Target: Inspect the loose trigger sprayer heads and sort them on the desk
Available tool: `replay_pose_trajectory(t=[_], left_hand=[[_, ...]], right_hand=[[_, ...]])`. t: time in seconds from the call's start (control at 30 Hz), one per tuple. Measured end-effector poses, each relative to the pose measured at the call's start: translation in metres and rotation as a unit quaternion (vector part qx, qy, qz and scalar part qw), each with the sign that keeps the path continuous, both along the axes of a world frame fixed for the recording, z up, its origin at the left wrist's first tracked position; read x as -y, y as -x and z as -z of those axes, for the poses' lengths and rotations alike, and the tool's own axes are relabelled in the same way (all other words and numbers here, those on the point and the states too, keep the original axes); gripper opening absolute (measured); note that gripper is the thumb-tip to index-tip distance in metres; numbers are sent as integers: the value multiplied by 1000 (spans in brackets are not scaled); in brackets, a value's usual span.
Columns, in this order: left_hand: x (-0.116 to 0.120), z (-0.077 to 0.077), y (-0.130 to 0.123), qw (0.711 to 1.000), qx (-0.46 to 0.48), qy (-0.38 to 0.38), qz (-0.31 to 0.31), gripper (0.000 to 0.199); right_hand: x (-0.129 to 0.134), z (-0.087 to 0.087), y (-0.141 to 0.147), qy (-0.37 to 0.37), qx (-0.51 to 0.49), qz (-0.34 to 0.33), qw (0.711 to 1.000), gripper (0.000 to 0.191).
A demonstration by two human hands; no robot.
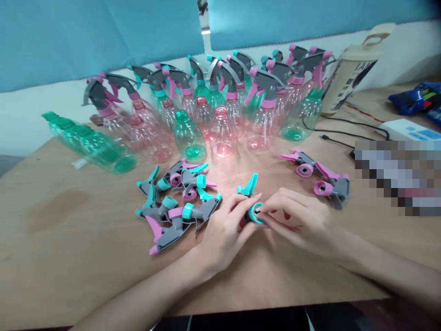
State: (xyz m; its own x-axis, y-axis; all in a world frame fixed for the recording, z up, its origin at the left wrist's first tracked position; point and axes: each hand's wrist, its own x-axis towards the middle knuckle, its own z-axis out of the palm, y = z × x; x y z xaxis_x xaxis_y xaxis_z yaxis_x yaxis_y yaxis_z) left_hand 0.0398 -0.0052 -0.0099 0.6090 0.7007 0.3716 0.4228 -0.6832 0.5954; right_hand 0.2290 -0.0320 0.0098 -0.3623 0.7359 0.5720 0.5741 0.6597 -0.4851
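Observation:
My left hand (227, 230) is closed around a grey and turquoise trigger spray head (249, 185), its turquoise collar facing my right hand. The fingertips of my right hand (299, 220) are pinched at the collar's opening, where a small whitish piece shows; I cannot make out exactly what it is. Left of my hands lies a pile of loose spray heads (176, 225), with pink or turquoise collars and triggers. A couple more pink and grey spray heads (323, 187) lie to the right, beyond my right hand.
Behind stand many clear pink and green spray bottles, some open like the pink bottle (223, 133), others fitted with spray heads. Green bottles (93, 142) lean or lie at the left. A tumbler (351, 69), black cable (354, 131), white box (411, 131) and blue packet (416, 101) are at the right.

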Motion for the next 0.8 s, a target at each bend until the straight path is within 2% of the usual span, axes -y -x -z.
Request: replay_pose_trajectory(t=[0.2,0.37,0.47,0.53,0.6,0.67,0.8], left_hand=[[0,-14,3,999,16,8,-26,50],[-9,-39,15,993,56,5,-106,28],[-21,-53,23,986,57,-2,-158,25],[-30,-58,28,981,60,22,-182,21],[-38,-61,32,979,62,66,-182,18],[-46,-59,36,980,52,76,-179,20],[-58,-51,44,979,-55,-46,-192,21]], right_hand=[[-5,0,-2,18,-86,-38,995,14],[-10,-2,-7,-4,-121,28,992,15],[-11,0,-9,15,-137,60,989,14],[-10,2,-10,22,-136,72,988,13],[-8,4,-11,21,-125,83,988,12],[-6,4,-12,22,-114,87,989,11],[-8,1,-14,36,-101,89,990,10]])
